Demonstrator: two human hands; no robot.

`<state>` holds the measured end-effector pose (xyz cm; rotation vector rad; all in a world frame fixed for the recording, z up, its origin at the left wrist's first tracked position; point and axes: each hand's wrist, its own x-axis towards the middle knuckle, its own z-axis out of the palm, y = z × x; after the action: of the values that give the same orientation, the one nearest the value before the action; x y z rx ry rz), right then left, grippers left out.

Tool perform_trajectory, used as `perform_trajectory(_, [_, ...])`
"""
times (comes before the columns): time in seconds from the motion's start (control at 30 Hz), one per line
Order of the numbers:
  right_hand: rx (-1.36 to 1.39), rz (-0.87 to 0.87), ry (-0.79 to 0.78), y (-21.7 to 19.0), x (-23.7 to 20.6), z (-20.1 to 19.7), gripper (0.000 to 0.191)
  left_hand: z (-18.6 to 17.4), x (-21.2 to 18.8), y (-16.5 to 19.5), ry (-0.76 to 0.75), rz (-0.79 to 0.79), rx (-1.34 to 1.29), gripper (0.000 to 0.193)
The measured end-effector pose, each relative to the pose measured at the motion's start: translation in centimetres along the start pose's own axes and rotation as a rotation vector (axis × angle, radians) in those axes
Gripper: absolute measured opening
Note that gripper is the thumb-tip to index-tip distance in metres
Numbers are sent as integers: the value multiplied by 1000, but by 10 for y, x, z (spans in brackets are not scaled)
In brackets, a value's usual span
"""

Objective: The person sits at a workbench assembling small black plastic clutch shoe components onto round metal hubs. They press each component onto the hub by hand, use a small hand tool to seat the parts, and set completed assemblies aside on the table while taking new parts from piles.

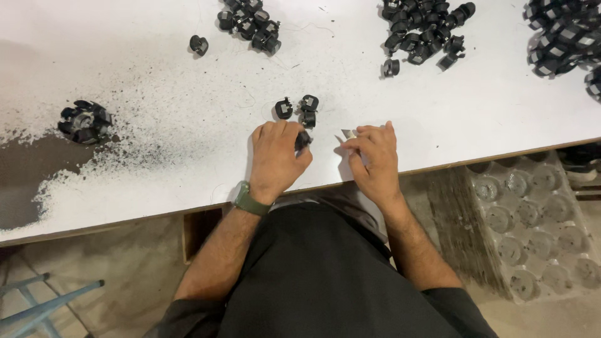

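Observation:
My left hand point(275, 155) rests on the white table point(188, 125) near its front edge, fingers curled around a small black plastic part point(303, 139). My right hand point(372, 159) lies just to the right, pinching a small pale blade-like piece point(348, 133) between thumb and fingers. Just beyond my left hand sit three more small black parts point(299, 107), loose on the tabletop. A green watch point(247, 201) is on my left wrist.
Heaps of the same black parts lie at the far middle point(250, 25), far right of centre point(426, 31) and right corner point(563, 37); another cluster point(84, 122) sits left beside worn dark table patches. Clear plastic trays point(532, 225) stack below right. A blue stool frame point(44, 300) stands lower left.

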<state>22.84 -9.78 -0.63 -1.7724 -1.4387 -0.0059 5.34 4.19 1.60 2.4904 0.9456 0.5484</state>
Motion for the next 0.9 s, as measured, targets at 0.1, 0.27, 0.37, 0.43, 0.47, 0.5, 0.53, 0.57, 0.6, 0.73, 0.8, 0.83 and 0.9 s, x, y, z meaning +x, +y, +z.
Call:
perform_trajectory(0.1, [2,-56,-81,-11,-2,-3,24,1,-26,-4,56,68,-68,35])
perform_trajectory(0.27, [-37,-126,-222,-29,-7,8,46,-6,-60,-8,36,80,-182,36])
perform_trajectory(0.37, [-43,-149,-256,-34,-10,16,46,-12,-66,-7,15,91,-187,38])
perform_trajectory(0.43, [-37,-170,-252,-35,-12,19,42,-13,-65,-6,40,101,-210,39])
perform_trajectory(0.47, [-28,-165,-238,-35,-13,20,42,-13,-64,-5,52,111,-240,35])
perform_trajectory(0.5, [-18,-158,-227,-35,-14,20,41,-13,-63,-4,64,119,-272,31])
perform_trajectory(0.53, [-7,-149,-220,-35,-16,20,41,-12,-63,-3,72,124,-305,27])
perform_trajectory(0.57, [-17,-135,-210,-35,-17,21,40,-10,-64,-2,89,127,-315,23])
perform_trajectory(0.6, [-26,-121,-199,-36,-19,21,40,-7,-66,-1,106,130,-325,19])
perform_trajectory(0.73, [-76,-97,-135,-37,-21,24,38,1,-78,2,204,155,-184,16])
perform_trajectory(0.8, [-60,-112,-111,-37,-24,23,38,5,-82,1,251,155,-106,17])
perform_trajectory(0.83, [-52,-120,-101,-38,-26,23,39,6,-84,1,274,153,-66,17])
perform_trajectory(0.9, [-11,-130,-61,-38,-33,21,32,8,-86,0,284,143,-92,22])
